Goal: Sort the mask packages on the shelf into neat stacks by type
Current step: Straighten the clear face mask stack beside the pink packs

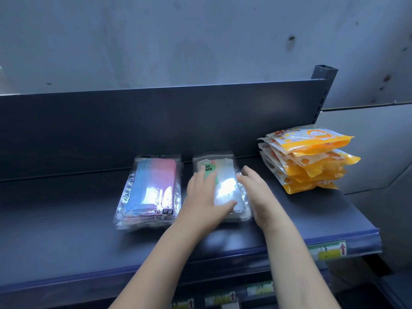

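Note:
Three stacks of mask packages lie on the dark shelf (66,208). At the left is a stack of clear packs with blue-to-pink masks (151,188). In the middle is a stack of clear "FACE MASK" packs (223,175). My left hand (205,201) lies flat on its left side, thumb across the top pack. My right hand (256,192) presses against its right edge with straight fingers. A tall stack of yellow-orange cartoon packs (312,159) stands at the right, leaning a little.
The shelf's dark back panel (156,126) rises behind the stacks, with an upright post (323,90) at the right. A price label (327,250) sits on the front rail. More labels show on a lower shelf (223,297).

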`<state>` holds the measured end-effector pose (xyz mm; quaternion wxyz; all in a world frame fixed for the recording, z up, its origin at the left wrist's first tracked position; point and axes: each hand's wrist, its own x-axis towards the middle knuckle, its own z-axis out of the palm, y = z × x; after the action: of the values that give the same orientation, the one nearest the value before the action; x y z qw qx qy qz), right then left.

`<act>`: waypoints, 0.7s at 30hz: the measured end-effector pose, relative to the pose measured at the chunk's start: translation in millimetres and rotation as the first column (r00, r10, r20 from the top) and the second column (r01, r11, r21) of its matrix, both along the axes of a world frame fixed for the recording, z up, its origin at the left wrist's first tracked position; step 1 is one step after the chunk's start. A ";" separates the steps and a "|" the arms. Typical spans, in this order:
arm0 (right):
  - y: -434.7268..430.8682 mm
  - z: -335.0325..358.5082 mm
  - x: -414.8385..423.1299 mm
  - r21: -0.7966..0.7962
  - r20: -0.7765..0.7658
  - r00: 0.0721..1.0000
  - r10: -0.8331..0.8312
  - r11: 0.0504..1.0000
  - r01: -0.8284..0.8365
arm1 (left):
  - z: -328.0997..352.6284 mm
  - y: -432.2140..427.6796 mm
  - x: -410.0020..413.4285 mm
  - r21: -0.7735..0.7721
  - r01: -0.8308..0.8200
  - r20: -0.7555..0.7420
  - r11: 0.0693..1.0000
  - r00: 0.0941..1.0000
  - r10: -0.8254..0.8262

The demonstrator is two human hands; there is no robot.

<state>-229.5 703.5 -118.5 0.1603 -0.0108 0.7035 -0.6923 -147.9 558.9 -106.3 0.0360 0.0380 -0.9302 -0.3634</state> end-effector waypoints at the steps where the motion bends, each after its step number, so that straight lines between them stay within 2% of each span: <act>1: 0.0 1.5 0.6 0.002 -0.006 1.000 0.003 1.000 -0.003 | 1.2 4.5 -1.6 0.048 -0.071 0.009 0.996 0.997 0.070; 4: 1.4 2.2 0.5 0.023 -0.011 1.000 0.000 1.000 0.000 | 1.6 15.0 -9.6 0.245 -0.225 0.060 0.943 0.974 0.217; 7: 0.1 7.6 4.8 0.057 -0.013 1.000 0.015 0.998 -0.014 | -1.6 14.5 -18.4 0.326 -0.408 0.095 0.852 0.911 0.400; 12: 2.0 4.2 3.1 0.032 -0.011 1.000 -0.012 0.999 0.012 | 5.4 15.8 -12.8 0.386 -0.403 0.152 0.830 0.915 0.374; 16: -0.3 6.4 7.3 0.057 -0.041 0.999 0.002 0.998 0.001 | 5.5 16.2 -12.0 0.413 -0.412 0.144 0.812 0.910 0.389; 18: -0.5 7.4 9.7 0.145 -0.125 0.992 -0.017 0.989 0.035 | 6.0 16.9 -10.2 0.353 -0.395 0.083 0.848 0.916 0.392; 19: -0.3 9.4 12.4 0.234 -0.208 0.978 -0.010 0.970 0.059 | 6.6 17.3 -7.1 0.268 -0.363 -0.001 0.892 0.926 0.377; 21: -1.1 14.0 20.8 0.418 -0.405 0.913 0.052 0.899 0.135 | 8.0 17.0 -0.6 -0.018 -0.280 -0.217 0.960 0.938 0.270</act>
<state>-208.6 702.4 -104.5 -0.0062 -0.1029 0.8583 -0.5026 -148.5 575.9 -98.3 0.1863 0.1278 -0.9151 -0.3339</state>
